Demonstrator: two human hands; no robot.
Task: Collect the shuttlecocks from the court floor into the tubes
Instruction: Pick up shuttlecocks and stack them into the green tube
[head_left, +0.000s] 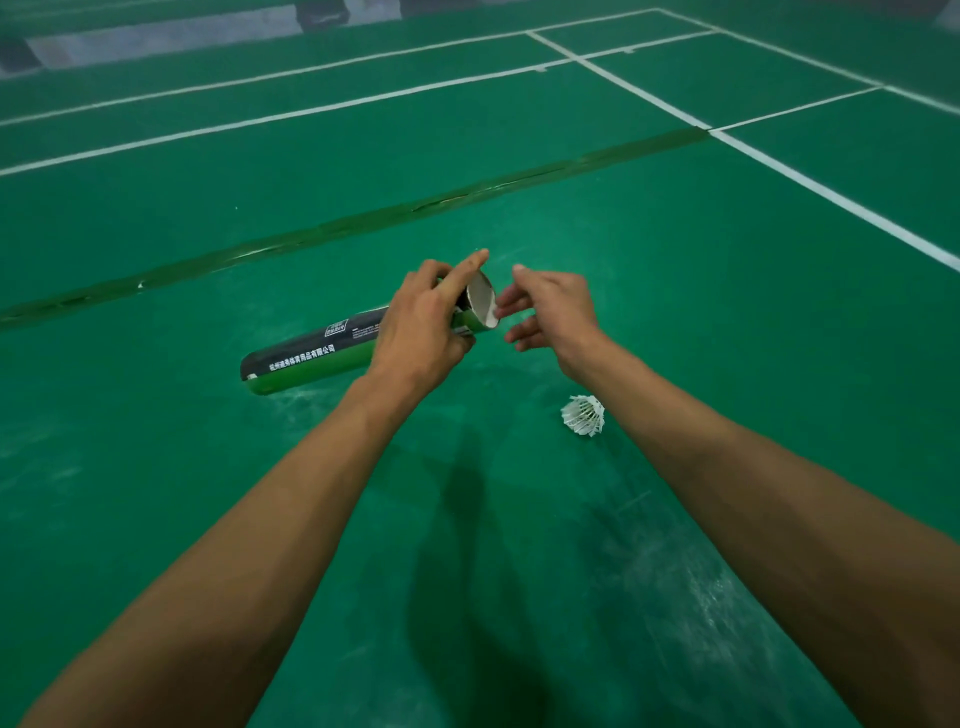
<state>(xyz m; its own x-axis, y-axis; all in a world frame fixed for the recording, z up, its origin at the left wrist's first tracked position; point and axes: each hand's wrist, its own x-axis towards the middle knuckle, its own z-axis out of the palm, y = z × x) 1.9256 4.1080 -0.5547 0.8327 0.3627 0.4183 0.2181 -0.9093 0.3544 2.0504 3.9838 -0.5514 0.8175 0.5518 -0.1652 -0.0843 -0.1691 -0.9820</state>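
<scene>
Green tube (317, 353) in left hand (421, 332) (mouth open).

You're working in dim, even overhead light — soft shadows pool on the court floor (467, 545) beneath your arms. The far edge blurs hazily, and lines bow with wide-angle distortion.

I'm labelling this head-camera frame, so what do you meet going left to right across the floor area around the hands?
Tube → left hand, gripping the tube near its open end → right hand, open, at the tube's mouth → shuttlecock lying on the court floor.
</scene>
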